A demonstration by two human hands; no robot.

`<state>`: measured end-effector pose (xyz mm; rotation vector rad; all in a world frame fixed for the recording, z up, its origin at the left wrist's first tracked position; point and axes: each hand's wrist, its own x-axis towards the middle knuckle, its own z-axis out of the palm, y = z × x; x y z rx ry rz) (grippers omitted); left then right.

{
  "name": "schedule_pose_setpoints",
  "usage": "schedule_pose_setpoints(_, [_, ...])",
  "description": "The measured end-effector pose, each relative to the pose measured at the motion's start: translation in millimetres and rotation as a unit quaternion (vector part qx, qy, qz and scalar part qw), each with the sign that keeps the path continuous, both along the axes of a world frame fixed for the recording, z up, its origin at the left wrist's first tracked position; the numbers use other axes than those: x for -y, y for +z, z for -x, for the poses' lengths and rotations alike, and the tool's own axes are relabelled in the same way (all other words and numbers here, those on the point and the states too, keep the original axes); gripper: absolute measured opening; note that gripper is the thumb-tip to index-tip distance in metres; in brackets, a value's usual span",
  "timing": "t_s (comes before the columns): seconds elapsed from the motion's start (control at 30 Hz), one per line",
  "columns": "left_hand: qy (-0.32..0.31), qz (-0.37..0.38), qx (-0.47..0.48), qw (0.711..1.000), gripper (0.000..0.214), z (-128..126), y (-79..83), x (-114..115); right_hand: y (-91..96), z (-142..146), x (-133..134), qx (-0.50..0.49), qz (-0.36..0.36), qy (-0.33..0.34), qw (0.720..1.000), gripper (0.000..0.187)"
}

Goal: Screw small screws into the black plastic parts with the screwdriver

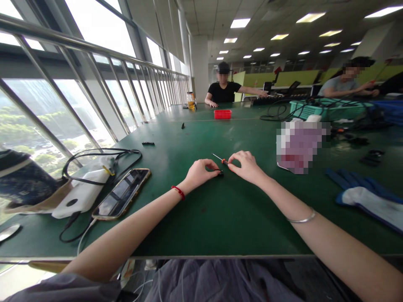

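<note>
My left hand (pixel 200 172) rests on the green table (pixel 226 218), fingers curled and pinching a small black part (pixel 220 172). My right hand (pixel 244 166) is closed around a small screwdriver (pixel 219 159) with an orange collar; its thin metal shaft sticks out to the upper left. The two hands almost touch above the black part. A red cord circles my left wrist and a silver bangle my right forearm.
A phone (pixel 122 193), a white power bank (pixel 84 191) with black cables and a bag (pixel 25 180) lie at the left. Blue-and-white gloves (pixel 368 197) lie at the right. Small black parts (pixel 147 143), a red bin (pixel 222 114) and a green basket (pixel 327 110) sit farther off. Two people sit at the far end.
</note>
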<state>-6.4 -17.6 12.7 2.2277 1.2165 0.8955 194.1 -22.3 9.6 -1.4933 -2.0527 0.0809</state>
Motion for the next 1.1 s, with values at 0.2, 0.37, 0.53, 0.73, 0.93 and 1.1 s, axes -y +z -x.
schedule_pose_setpoints(0.2, [-0.014, 0.028, 0.003, 0.999, 0.020, 0, -4.7, -1, -2.4, -8, 0, 0.084, 0.029, -0.024, 0.996, 0.036])
schedule_pose_setpoints(0.37, [-0.027, 0.036, 0.000, 0.999, 0.017, -1, -2.4, 0, -2.9, -7, -1, 0.089, 0.077, -0.023, 0.993, 0.034])
schedule_pose_setpoints(0.53, [-0.039, 0.049, 0.015, 0.998, 0.016, 0, -4.4, -1, 3.2, -5, 1, 0.065, 0.082, -0.033, 0.994, 0.016])
schedule_pose_setpoints(0.73, [-0.046, 0.071, 0.037, 0.996, 0.015, 0, -7.9, -5, 24.3, -6, 11, -0.154, -0.025, -0.046, 0.987, 0.020])
schedule_pose_setpoints(0.93, [-0.062, 0.096, 0.039, 0.993, 0.014, 0, -6.5, -7, 43.3, -9, 23, -0.362, -0.133, 0.008, 0.923, 0.023])
schedule_pose_setpoints(1.1, [-0.060, 0.099, 0.036, 0.993, 0.012, 0, -6.8, -8, 52.5, -12, 35, -0.289, -0.217, 0.000, 0.932, 0.010])
